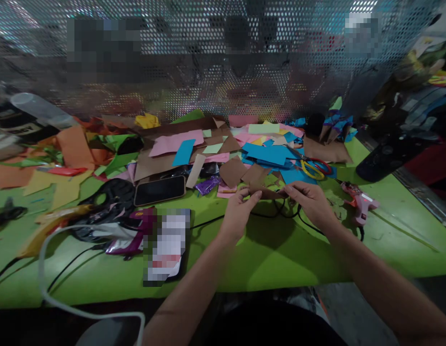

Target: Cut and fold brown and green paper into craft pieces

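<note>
A piece of brown paper [268,193] is stretched between my two hands above the green table. My left hand [240,211] pinches its left end between thumb and fingers. At the other end, my right hand [309,202] pinches the paper the same way. Behind the hands lie brown paper scraps [233,172] and blue paper sheets [268,154]. Scissors with red and yellow handles [312,168] rest on the blue paper. To the right of my right hand sits a pink glue gun [359,204], and a black cable runs under both hands.
Two phones, one dark [160,191] and one lit [168,245], lie to the left. Beyond them are a yellow glue gun [53,223] and a white cable [42,269]. A dark bottle [379,156] is at the right edge. Perforated metal [194,72] stands behind the green table [273,259].
</note>
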Tool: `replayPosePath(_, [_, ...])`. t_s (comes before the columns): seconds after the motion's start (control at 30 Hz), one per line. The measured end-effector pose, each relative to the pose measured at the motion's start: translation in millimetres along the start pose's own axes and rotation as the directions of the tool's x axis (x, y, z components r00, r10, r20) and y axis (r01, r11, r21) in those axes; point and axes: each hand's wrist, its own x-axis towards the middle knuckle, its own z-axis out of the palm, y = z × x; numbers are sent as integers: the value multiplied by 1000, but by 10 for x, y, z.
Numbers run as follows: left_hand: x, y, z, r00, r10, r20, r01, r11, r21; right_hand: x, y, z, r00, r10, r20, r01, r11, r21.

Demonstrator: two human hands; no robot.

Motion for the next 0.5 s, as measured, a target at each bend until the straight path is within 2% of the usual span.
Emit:
replayPosePath(0.17, [1,-29,-5,1000,-5,-7,4,998,-55,1,28,18,999,-42,-14,41,998,-41])
replayPosePath(0.33, [16,-56,2,999,10,-37,-12,998,-69,8,21,41,993,-114,-31,107,981,-159])
replayPosePath(0.5, [11,-47,1,1000,8,-22,-9,997,-77,-8,-1,40,995,-99,-12,96,986,-133])
